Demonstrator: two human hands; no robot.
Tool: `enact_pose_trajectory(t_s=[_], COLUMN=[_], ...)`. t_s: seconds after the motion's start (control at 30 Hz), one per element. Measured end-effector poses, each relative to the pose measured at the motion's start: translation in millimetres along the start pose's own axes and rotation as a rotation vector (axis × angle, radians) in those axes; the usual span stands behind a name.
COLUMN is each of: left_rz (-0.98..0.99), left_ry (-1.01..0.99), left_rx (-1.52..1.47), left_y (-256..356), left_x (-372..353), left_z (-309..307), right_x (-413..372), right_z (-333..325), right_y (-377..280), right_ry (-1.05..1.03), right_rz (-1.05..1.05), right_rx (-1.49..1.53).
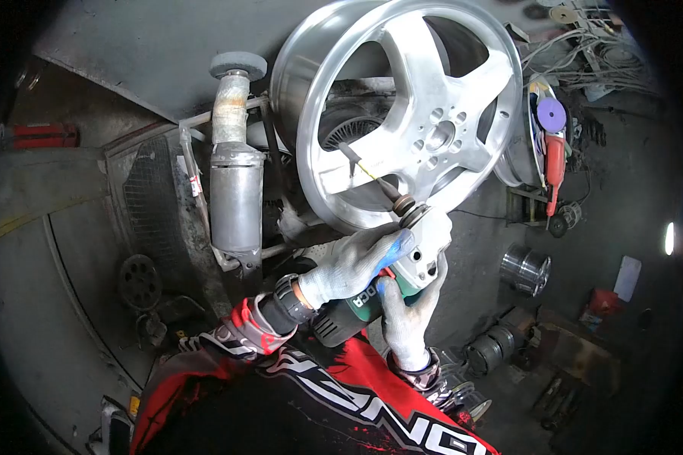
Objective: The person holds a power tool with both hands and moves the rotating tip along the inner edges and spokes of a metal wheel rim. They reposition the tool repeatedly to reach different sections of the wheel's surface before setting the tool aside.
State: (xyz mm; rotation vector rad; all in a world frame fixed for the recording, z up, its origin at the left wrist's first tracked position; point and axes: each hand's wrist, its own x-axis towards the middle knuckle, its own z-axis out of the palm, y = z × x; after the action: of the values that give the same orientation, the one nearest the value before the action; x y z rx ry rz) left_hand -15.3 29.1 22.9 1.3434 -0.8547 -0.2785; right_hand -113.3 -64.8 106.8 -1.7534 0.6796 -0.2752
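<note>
Angle grinder (354, 305), green, white lettering only partly legible, centre of scene; head touching the near rim edge of the alloy wheel (432, 129); gloved left hand (357, 264) and right hand (408, 315) both clasp its body.

Grinder body (360, 303) (largely) under left hand (353, 265)

The fisheye view bends hard and falls to black at the corners. The workshop is dim. Overhead light strikes the alloy wheel (402, 114), and its polished rim glares. A small lamp spot (669, 238) burns at the right edge. The centre is sharp, the floor (478, 243) murky.
</note>
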Motion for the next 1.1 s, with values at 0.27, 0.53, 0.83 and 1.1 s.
enact_pose_trajectory(t_s=[0.27, 0.53, 0.83, 1.1], left_rz=[0.076, -0.002, 0.071, 0.082], left_ry=[-0.131, -0.16, -0.095, -0.031], left_rx=[-0.117, -0.167, -0.222, -0.252], left_y=[-21, -13, -15, -34], left_x=[44, 30, 38, 48], left_z=[12, 6, 8, 22], right_x=[25, 15, 22, 34], right_z=[-6, -6, -4, -6], right_y=[0, 2, -7, -14], right_ry=[0.19, 0.115, 0.152, 0.156], right_rz=[0.028, 0.035, 0.053, -0.026], right_rx=[0.091, 0.089, 0.066, -0.029])
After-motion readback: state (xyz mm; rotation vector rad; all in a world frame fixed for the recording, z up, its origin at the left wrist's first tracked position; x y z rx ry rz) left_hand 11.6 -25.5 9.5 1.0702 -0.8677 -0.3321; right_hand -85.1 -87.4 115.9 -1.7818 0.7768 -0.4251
